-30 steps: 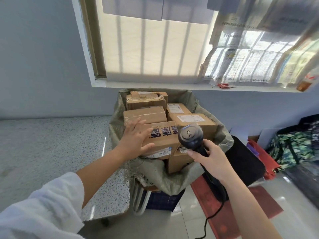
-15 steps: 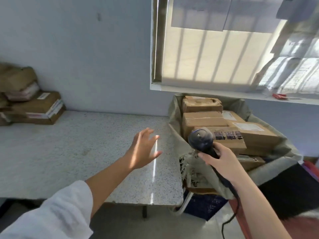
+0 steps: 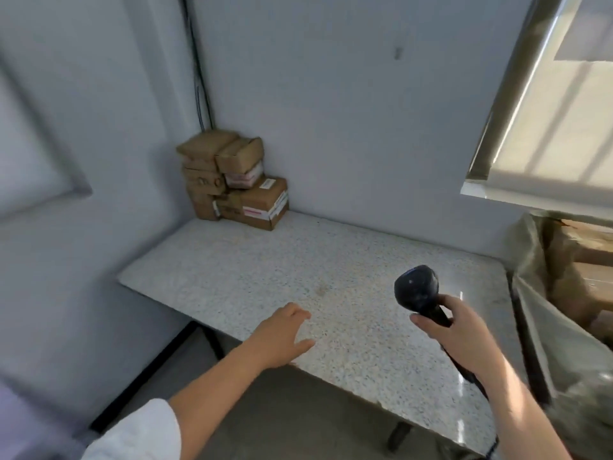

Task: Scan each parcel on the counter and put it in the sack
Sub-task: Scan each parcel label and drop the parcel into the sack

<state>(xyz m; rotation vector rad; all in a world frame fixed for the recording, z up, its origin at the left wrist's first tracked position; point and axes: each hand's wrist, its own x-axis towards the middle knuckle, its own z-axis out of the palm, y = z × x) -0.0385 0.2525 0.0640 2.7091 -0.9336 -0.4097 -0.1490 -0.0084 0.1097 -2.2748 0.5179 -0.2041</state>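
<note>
Fingers of my left grip (image 3: 282, 333) spread loose over the surface (image 3: 298, 260) edge, holding nothing. My right grip (image 3: 454, 330) beside it wraps the scanner (image 3: 416, 287) handle. Right of that grip stands the sack (image 3: 537, 293); parcels (image 3: 235, 184) are stacked far ahead of both, in the wall corner.

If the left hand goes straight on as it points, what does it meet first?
Probably nothing near: the left hand points across the speckled stone counter toward the grey wall, missing the brown cardboard parcels.
</note>
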